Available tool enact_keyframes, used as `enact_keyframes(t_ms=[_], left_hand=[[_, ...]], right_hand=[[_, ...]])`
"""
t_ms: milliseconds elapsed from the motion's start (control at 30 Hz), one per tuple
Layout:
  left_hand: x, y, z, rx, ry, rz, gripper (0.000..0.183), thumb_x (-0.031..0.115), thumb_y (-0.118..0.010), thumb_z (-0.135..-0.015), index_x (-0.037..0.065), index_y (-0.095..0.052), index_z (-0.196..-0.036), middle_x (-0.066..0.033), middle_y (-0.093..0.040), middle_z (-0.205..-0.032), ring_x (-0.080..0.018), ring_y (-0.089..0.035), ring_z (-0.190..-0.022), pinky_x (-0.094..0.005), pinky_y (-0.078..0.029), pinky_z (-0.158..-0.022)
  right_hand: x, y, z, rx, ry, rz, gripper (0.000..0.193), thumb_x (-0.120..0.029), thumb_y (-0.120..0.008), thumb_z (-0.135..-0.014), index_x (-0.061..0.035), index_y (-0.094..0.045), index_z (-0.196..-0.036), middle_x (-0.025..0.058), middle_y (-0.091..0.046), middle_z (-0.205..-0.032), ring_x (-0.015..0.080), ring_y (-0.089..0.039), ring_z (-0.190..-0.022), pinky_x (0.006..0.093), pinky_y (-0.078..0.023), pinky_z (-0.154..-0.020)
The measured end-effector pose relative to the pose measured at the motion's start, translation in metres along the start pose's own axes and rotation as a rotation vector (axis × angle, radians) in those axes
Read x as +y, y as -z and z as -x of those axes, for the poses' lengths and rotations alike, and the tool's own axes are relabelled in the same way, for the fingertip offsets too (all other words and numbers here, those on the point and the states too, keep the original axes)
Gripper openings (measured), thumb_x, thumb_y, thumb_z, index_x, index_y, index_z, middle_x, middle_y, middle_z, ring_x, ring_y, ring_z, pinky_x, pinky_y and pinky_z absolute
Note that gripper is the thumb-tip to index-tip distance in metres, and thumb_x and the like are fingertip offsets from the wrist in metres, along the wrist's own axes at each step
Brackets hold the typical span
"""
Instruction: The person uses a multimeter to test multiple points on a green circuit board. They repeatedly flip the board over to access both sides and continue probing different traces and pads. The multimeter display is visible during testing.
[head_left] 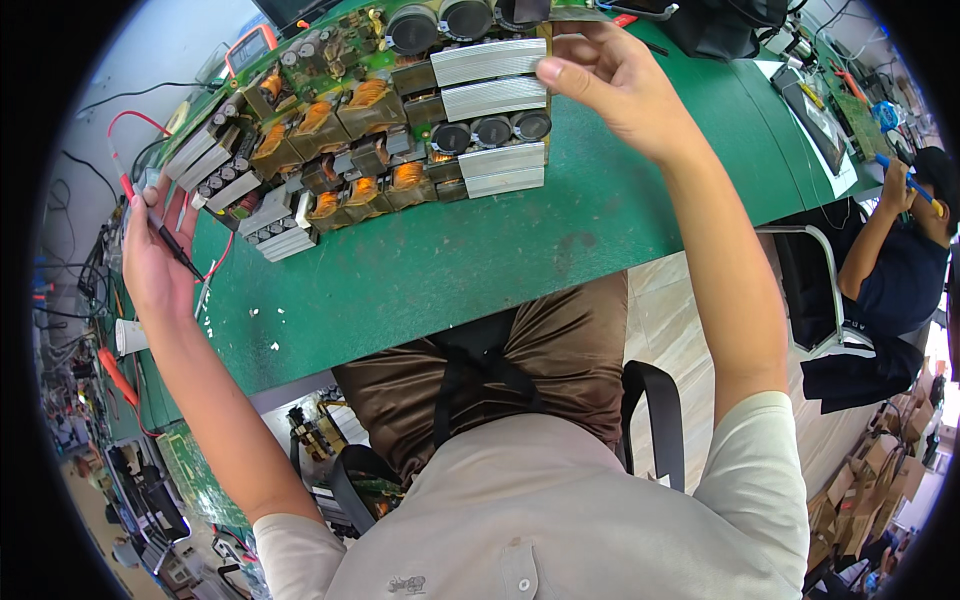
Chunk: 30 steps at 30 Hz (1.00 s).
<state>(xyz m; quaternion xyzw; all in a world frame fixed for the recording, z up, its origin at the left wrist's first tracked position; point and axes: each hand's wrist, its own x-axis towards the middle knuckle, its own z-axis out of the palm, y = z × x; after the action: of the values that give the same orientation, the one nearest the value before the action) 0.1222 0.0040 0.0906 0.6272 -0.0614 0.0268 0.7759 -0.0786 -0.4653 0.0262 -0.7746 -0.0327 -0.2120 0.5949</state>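
Observation:
A large green circuit board (352, 143), crowded with copper coils, black round capacitors and silver heat sinks, is tilted up over the green bench. My right hand (620, 90) grips its right end, with the thumb by a silver heat sink (488, 62) and the other fingers partly hidden behind the edge. At the board's left end my left hand (158, 255) has its fingers raised close to the edge. A red-and-black test probe (172, 238) lies across that palm, held by the thumb and fingers, its dark tip pointing down toward the bench.
An orange-framed multimeter (250, 48) stands behind the board. The green bench top (450, 260) bears small white scraps at left. A white cup (130, 337) and an orange-handled tool (117, 376) sit beside my left forearm. Another person (900, 240) works at far right, near a chair (815, 290).

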Motion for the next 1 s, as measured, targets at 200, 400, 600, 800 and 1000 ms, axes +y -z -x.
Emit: enact_keyframes(t_ms=[200, 400, 600, 800, 1000], left_hand=[[-0.001, -0.004, 0.004, -0.003, -0.013, 0.001, 0.028, 0.028, -0.051, -0.115, 0.004, -0.064, -0.111, -0.0218, -0.062, -0.147, -0.0369, -0.058, -0.138, -0.052, -0.049, -0.117], [-0.001, -0.008, 0.001, 0.015, 0.023, 0.032, 0.028, 0.028, -0.051, -0.115, 0.003, -0.064, -0.112, -0.021, -0.061, -0.151, -0.0374, -0.056, -0.141, -0.0522, -0.048, -0.117], [0.001, 0.015, 0.013, -0.01, -0.013, 0.095, 0.03, 0.028, -0.05, -0.116, 0.001, -0.062, -0.114, -0.0279, -0.058, -0.15, -0.0396, -0.055, -0.141, -0.0563, -0.046, -0.12], [0.011, 0.041, 0.042, -0.033, -0.102, 0.097, 0.031, 0.025, -0.05, -0.116, -0.004, -0.062, -0.115, -0.0227, -0.06, -0.138, -0.0395, -0.058, -0.134, -0.0564, -0.047, -0.121], [0.015, 0.048, 0.09, -0.027, -0.152, 0.003, 0.033, 0.028, -0.044, -0.118, 0.001, -0.063, -0.113, -0.0283, -0.056, -0.151, -0.0365, -0.054, -0.142, -0.0573, -0.044, -0.122]], right_hand=[[-0.003, -0.003, -0.002, 0.002, -0.049, -0.026, 0.063, -0.033, -0.08, -0.099, 0.0052, -0.059, -0.144, 0.0135, -0.07, -0.132, 0.0196, -0.067, -0.119, 0.0364, -0.054, -0.105], [-0.005, -0.009, -0.008, -0.059, -0.149, -0.259, 0.071, -0.036, -0.081, -0.098, 0.0063, -0.055, -0.148, 0.0119, -0.069, -0.13, 0.0185, -0.065, -0.117, 0.0344, -0.052, -0.104], [-0.019, -0.004, 0.007, -0.029, -0.087, -0.103, 0.074, -0.041, -0.09, -0.089, 0.0067, -0.064, -0.138, 0.0145, -0.071, -0.126, 0.0203, -0.068, -0.113, 0.0363, -0.054, -0.102], [-0.029, 0.001, 0.031, -0.041, -0.18, 0.106, 0.072, -0.042, -0.096, -0.081, -0.0031, -0.068, -0.135, 0.0104, -0.072, -0.125, 0.0201, -0.072, -0.111, 0.0377, -0.058, -0.099], [-0.036, -0.002, 0.057, -0.066, 0.258, 0.264, 0.05, -0.019, -0.094, -0.084, -0.0007, -0.07, -0.124, 0.0103, -0.079, -0.105, 0.0184, -0.073, -0.089, 0.0333, -0.059, -0.082]])
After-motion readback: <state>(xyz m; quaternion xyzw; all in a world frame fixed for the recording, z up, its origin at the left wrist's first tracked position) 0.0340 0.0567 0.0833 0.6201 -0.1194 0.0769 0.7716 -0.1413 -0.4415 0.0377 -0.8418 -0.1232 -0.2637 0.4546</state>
